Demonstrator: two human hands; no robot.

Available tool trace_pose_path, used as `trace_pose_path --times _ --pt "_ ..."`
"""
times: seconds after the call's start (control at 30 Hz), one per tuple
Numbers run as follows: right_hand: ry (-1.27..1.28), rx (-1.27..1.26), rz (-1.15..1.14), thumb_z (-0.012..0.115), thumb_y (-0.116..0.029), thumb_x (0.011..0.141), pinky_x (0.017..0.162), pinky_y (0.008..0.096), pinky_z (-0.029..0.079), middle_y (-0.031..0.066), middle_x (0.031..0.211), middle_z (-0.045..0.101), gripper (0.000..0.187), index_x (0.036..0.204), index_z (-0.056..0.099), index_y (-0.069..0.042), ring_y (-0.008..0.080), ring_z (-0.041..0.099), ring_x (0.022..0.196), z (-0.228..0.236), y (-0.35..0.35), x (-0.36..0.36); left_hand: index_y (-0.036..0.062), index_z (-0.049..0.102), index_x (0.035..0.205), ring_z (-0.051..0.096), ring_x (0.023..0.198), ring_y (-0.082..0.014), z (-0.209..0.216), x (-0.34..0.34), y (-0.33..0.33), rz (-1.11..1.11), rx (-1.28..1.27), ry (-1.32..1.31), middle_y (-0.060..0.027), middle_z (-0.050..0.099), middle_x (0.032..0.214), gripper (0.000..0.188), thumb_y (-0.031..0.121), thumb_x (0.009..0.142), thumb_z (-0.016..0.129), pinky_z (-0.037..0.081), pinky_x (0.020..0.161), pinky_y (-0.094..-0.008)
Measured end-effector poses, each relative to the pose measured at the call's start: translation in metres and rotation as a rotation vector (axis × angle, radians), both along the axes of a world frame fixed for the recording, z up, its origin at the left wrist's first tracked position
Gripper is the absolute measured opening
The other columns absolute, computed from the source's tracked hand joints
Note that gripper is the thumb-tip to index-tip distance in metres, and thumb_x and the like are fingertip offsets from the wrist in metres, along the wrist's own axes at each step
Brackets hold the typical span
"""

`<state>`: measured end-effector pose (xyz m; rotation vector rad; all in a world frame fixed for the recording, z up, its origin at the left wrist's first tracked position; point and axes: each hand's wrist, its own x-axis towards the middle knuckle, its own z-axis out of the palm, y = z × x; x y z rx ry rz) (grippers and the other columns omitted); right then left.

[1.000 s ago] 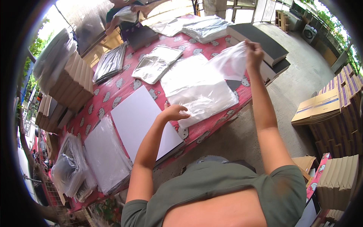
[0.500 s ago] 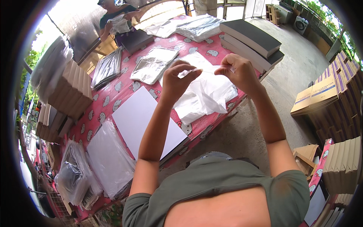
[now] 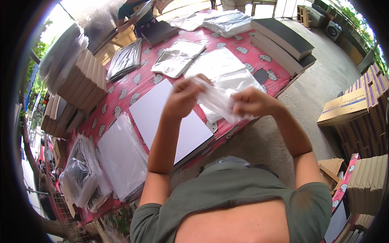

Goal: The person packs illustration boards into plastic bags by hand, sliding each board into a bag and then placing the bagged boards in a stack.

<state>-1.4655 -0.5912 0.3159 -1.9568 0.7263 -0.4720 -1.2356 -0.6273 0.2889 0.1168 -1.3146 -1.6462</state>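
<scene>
A thin, see-through plastic bag (image 3: 217,99) is stretched between my hands above the table, blurred by motion. My left hand (image 3: 182,97) is closed on one end of it, and my right hand (image 3: 252,102) grips the other end. Below them lies a pile of flat white plastic bags (image 3: 223,65), with a small dark flat piece (image 3: 261,76) at its right edge. Beside my left forearm, a stack of white-topped boards (image 3: 156,109) rests near the table's edge, partly covered by that arm.
The pink patterned tabletop (image 3: 123,106) also bears silver-clear packets (image 3: 178,58), plastic-wrapped white sheets (image 3: 121,156), and thick dark-topped board stacks (image 3: 283,38). Cardboard boxes (image 3: 348,109) stand at right. Brown stacks (image 3: 83,81) line the left side. Across the table, another person (image 3: 135,18) handles a sheet.
Both hands have come down and nearer to me, and the plastic bag is now bunched between them, off the pile. The dark piece has come into sight. The view has shifted slightly.
</scene>
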Motion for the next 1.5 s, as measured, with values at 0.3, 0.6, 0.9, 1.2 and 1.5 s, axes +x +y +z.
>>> trace_pose_path --times 0.3,0.6,0.9,1.2,1.5 --pt "-0.326 0.459 0.253 0.050 -0.023 0.087 0.072 0.0279 0.046 0.0091 0.081 0.061 0.027 0.089 0.057 0.003 0.0141 0.058 0.076 -0.055 0.005 0.039 0.0020 0.056 0.098 0.056 0.070 -0.0212 -0.026 0.087 0.037 -0.178 -0.109 0.175 -0.0067 0.058 0.068 0.035 0.030 0.078 0.063 0.042 0.065 -0.0378" --pt "-0.491 0.448 0.329 0.057 -0.014 0.079 0.089 0.0325 0.039 0.0147 0.106 0.056 0.024 0.096 0.058 0.002 0.0191 0.055 0.097 -0.078 -0.032 0.061 0.0018 0.056 0.106 0.059 0.071 -0.0181 -0.027 0.130 0.089 -0.078 -0.010 -0.231 -0.0073 0.064 0.086 0.043 0.024 0.072 0.070 0.047 0.066 -0.0341" --pt "0.241 -0.008 0.877 0.058 -0.002 0.076 0.065 0.0265 0.047 0.0127 0.084 0.063 0.017 0.092 0.061 0.002 0.0171 0.061 0.073 -0.027 -0.009 0.088 0.0000 0.049 0.112 0.054 0.056 -0.0152 -0.050 0.132 0.134 0.126 0.056 0.557 -0.0064 0.058 0.073 0.068 0.047 0.067 0.069 0.045 0.050 -0.0304" --pt "-0.803 0.400 0.443 0.057 -0.009 0.078 0.075 0.0360 0.049 0.0093 0.080 0.062 0.013 0.085 0.060 0.002 0.0212 0.060 0.080 -0.055 -0.029 0.052 0.0014 0.058 0.083 0.050 0.050 -0.0106 -0.038 0.132 0.128 -0.013 0.223 -0.865 -0.0010 0.052 0.058 0.022 0.015 0.071 0.071 0.041 0.046 -0.0231" --pt "-0.719 0.946 0.447 0.067 -0.006 0.071 0.067 0.0280 0.045 0.0078 0.072 0.062 0.012 0.079 0.063 0.003 0.0166 0.058 0.069 -0.095 -0.017 0.049 0.0110 0.046 0.120 0.058 0.074 -0.0151 -0.023 0.115 0.115 -0.285 0.038 0.637 -0.0035 0.056 0.086 0.055 0.040 0.075 0.060 0.046 0.075 -0.0344"
